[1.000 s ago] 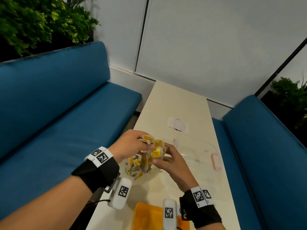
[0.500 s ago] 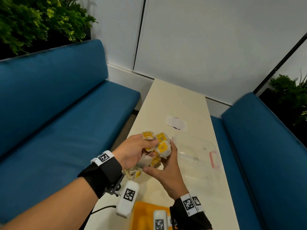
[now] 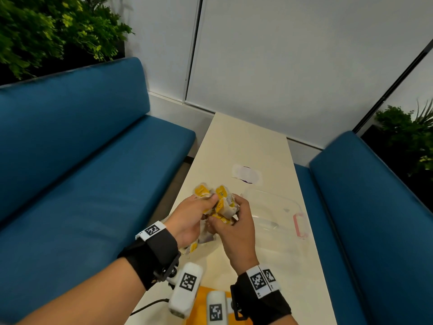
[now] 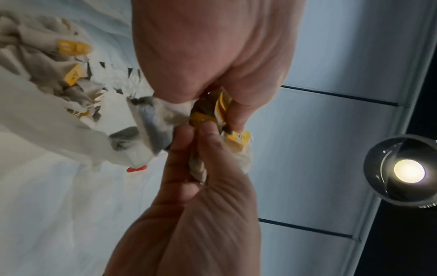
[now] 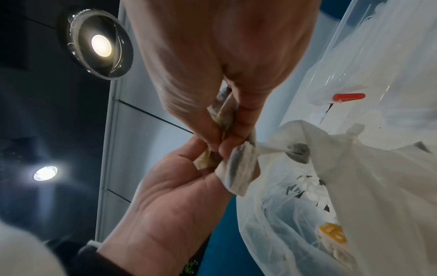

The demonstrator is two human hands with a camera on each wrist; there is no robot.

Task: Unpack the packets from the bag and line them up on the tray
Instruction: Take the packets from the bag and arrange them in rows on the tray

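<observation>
A bunch of small white packets with yellow tags (image 3: 221,205) sits between both hands above the table. My left hand (image 3: 194,214) pinches its left side and my right hand (image 3: 234,221) curls round its right side. The thin white plastic bag (image 3: 203,238) hangs crumpled beneath them, with more packets inside. The left wrist view has the left hand (image 4: 212,56) and right hand (image 4: 201,205) squeezing the packets (image 4: 234,138) beside the bag (image 4: 47,121). The right wrist view has the packets (image 5: 238,168), the bag (image 5: 354,168) and the tray (image 5: 378,56). The clear tray (image 3: 276,207), with a pink handle (image 3: 298,225), lies just right of the hands.
The narrow cream table (image 3: 246,141) runs away from me between two blue benches (image 3: 82,172). A white label with a purple mark (image 3: 246,174) lies beyond the tray. An orange object (image 3: 206,299) sits at the near edge, beside a black cable (image 3: 150,306).
Both hands have drawn the packets into a tighter bunch and raised it above the bag's mouth. The right hand's fingers have curled further over it.
</observation>
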